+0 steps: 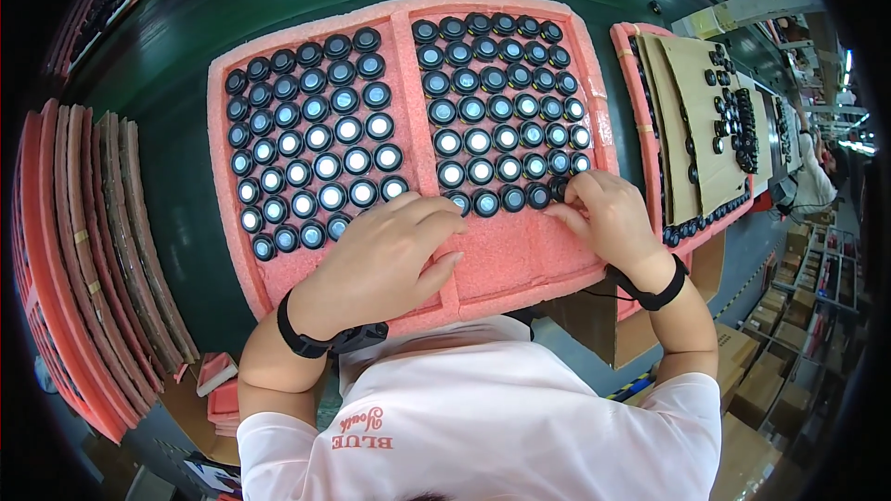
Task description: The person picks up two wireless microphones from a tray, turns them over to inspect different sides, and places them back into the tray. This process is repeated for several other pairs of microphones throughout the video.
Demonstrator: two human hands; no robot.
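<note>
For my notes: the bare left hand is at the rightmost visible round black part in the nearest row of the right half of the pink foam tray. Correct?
Wrong hand: in the head view, the bare right hand is at the rightmost visible round black part in the nearest row of the right half of the pink foam tray.

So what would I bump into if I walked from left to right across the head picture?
Stack of pink foam trays → left hand → right hand → brown cardboard sheets → metal shelves.
</note>
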